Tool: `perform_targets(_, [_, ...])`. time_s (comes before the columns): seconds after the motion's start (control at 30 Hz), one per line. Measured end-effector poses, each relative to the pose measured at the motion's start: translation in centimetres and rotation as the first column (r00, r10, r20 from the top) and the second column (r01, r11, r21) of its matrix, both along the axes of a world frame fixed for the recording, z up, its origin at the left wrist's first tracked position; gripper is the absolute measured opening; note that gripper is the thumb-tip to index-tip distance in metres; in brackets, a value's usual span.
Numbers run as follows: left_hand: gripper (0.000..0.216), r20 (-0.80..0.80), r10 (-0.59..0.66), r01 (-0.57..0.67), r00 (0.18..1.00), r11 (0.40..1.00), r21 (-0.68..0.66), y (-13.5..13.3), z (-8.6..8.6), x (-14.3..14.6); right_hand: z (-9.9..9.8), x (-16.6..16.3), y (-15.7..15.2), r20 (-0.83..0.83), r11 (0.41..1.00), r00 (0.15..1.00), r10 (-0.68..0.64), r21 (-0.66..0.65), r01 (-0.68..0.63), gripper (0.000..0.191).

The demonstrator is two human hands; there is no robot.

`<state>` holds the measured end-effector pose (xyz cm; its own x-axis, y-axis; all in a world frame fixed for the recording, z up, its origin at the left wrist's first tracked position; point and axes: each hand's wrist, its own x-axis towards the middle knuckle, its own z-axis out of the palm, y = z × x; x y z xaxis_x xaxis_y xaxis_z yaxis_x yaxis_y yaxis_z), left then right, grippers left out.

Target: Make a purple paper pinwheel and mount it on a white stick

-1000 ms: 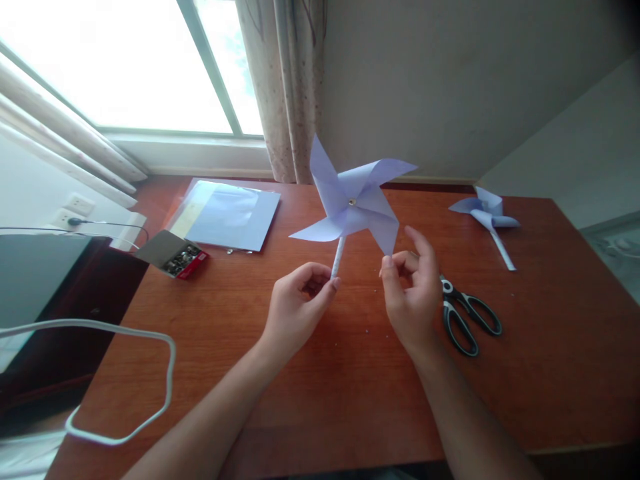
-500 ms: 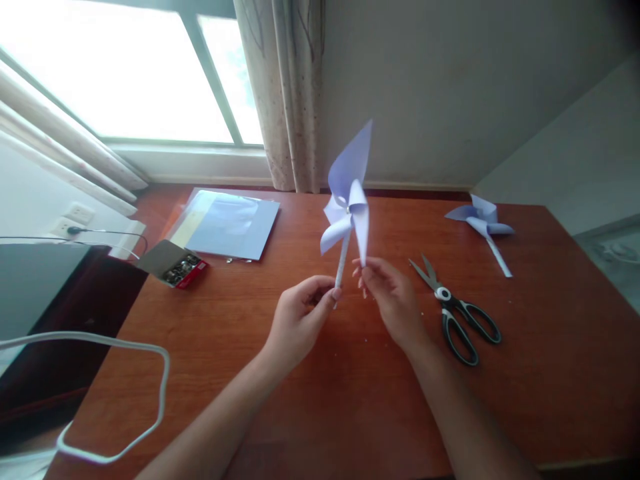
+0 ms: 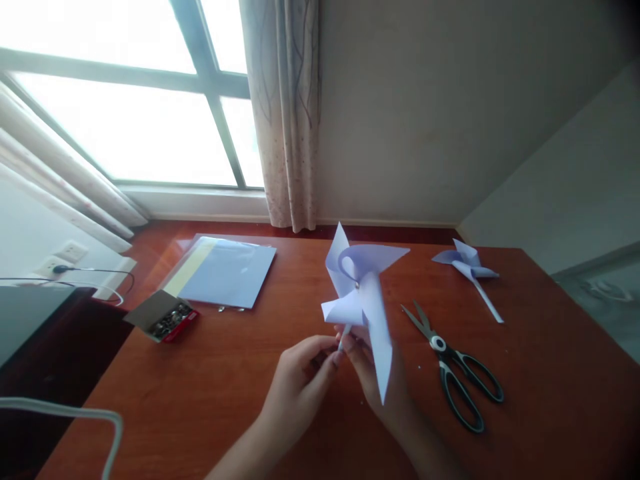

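A pale lilac paper pinwheel [image 3: 375, 307] stands upright above the table, its curled blades joined by a small pin at the centre. My left hand [image 3: 305, 377] pinches its thin white stick low down between thumb and fingers. Just beside it, my right hand [image 3: 370, 370] also has thumb and fingers closed on the stick, partly hidden behind the pinwheel's lowest blade. To the right of my hands lie black-handled scissors [image 3: 439, 344] with their blades slightly apart. A second paper pinwheel [image 3: 470, 263] rests on the table farther back at the right.
On the brown wooden table [image 3: 225, 360], a clear sleeve of paper sheets [image 3: 225, 270] lies at the back left. Near it sits an open small box [image 3: 173, 323] of metal pins. A white cable [image 3: 75, 408] crosses the lower left. Curtain [image 3: 290, 133] and wall stand behind.
My right hand has moved from a blade tip to the stick, next to my left hand. The pinwheel's blades have turned. The camera view has tilted up, so everything sits lower.
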<state>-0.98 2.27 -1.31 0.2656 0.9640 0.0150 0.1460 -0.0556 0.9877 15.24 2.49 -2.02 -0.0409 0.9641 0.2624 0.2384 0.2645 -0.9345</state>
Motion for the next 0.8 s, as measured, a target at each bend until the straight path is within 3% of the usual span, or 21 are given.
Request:
perform_targets(0.17, [0.022,-0.065,0.015,-0.013,0.998,1.000,0.025,0.2,0.4,-0.3,0.3,0.1,0.1,0.005,1.000,1.000,-0.016,-0.020,0.016,0.022])
perform_targets(0.43, [0.022,-0.113,0.021,-0.020,0.993,1.000,0.010,0.3,0.4,-0.3,0.8,-0.2,-0.3,0.047,0.996,0.998,-0.042,0.080,0.038,0.019])
perform_targets(0.67, [0.030,-0.072,0.054,-0.054,0.996,0.999,-0.002,0.5,-0.9,-0.4,1.0,-1.2,-1.2,0.016,0.966,0.999,-0.031,0.258,0.026,0.021])
perform_targets(0.8, [0.032,-0.059,0.062,-0.061,0.996,0.998,0.018,0.5,-1.5,-0.4,0.1,-1.7,-1.9,0.037,0.973,0.991,-0.131,0.197,0.122,0.019])
